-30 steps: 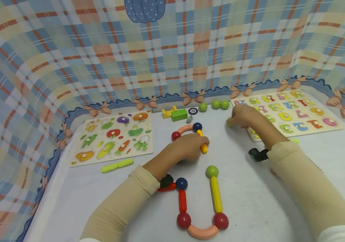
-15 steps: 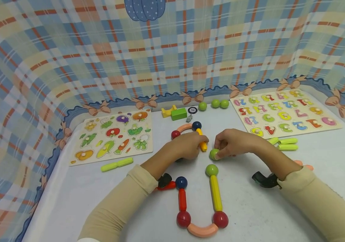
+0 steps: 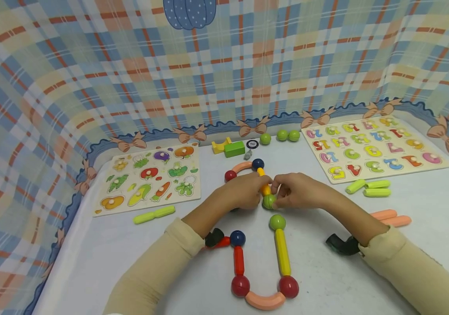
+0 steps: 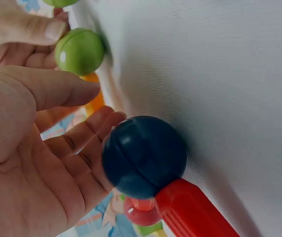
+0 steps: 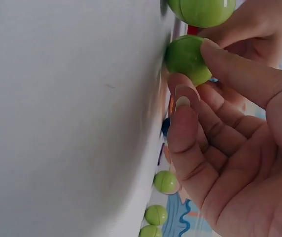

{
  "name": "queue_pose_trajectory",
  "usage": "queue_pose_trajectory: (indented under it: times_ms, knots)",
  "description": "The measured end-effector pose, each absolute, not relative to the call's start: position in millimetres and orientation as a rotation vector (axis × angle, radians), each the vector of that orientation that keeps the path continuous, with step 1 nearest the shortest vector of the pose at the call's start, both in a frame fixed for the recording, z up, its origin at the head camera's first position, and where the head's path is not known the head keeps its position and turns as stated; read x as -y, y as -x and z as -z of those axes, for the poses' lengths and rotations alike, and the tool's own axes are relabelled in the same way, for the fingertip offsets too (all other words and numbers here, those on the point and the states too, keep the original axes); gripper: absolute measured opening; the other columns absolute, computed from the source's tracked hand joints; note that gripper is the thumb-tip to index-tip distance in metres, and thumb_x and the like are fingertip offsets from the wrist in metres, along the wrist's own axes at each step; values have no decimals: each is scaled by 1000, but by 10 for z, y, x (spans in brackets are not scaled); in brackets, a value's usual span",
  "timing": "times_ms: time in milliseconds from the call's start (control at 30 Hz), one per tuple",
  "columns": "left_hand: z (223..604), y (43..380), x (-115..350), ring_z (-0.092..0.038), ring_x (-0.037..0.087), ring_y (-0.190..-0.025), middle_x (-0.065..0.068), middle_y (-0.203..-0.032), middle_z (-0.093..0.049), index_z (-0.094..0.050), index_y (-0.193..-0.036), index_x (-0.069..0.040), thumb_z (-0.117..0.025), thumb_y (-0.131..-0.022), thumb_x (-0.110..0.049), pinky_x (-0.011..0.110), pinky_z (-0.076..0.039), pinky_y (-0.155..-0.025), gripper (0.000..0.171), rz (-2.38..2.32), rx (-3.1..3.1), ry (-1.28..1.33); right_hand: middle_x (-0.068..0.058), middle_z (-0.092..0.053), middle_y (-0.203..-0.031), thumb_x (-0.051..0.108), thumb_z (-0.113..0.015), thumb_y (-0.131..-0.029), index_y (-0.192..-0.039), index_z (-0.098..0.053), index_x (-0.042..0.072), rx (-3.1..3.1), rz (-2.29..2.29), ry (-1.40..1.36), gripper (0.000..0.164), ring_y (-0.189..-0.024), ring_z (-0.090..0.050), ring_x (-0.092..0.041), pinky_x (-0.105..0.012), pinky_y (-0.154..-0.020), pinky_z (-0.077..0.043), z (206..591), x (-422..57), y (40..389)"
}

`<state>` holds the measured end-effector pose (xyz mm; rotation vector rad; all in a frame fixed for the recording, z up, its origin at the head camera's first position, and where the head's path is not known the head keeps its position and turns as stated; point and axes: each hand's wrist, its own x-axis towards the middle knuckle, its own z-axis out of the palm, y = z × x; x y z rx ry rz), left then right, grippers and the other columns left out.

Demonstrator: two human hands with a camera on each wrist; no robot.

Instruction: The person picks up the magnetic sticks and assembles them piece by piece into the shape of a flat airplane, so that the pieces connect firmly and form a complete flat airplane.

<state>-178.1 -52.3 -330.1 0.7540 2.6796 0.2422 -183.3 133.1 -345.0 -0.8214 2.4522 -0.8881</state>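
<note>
Right hand [image 3: 299, 191] pinches green ball [image 3: 269, 201] at near end of orange rod [image 3: 266, 190], which left hand [image 3: 244, 191] grips. Far end already joins blue ball [image 3: 258, 164]; green ball's seating unconfirmed; green rods [image 3: 377, 192] at right apparently unused.

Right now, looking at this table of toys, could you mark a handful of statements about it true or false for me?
1. The right hand holds a green ball. True.
2. The left hand grips a blue ball. False: it pinches the orange rod.
3. The board on the left shows numbers. False: it shows vegetables.
4. Three green balls sit beyond both hands. True.
5. The straight yellow rod has a blue ball at the end nearest the person. False: that ball is a red ball.
</note>
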Motion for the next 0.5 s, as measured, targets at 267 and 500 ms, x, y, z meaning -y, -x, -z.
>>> queue_pose_trajectory:
  times_ms: [267,500]
  knots:
    - [3070,1583,894,-48,10,-99,-2,-118,-52,-51,-124,-17,-54,-88,-16,30,-42,-84,36,-354,-2798,-744,0,-51,-62,35,-68,-79,-78,-57,15,-2405,771,756,23,-59,-49,-16,-26,-53,-39,3431,-1418,1786]
    - [3005,1225,1742,-52,19,-92,4,-106,-57,-56,-118,-14,-61,-85,-26,40,-45,-77,35,-331,-2862,-192,2,-51,-61,34,-62,-84,-76,-58,16,-2310,776,804,20,-56,-49,-14,-26,-53,-40,3473,-1452,1753]
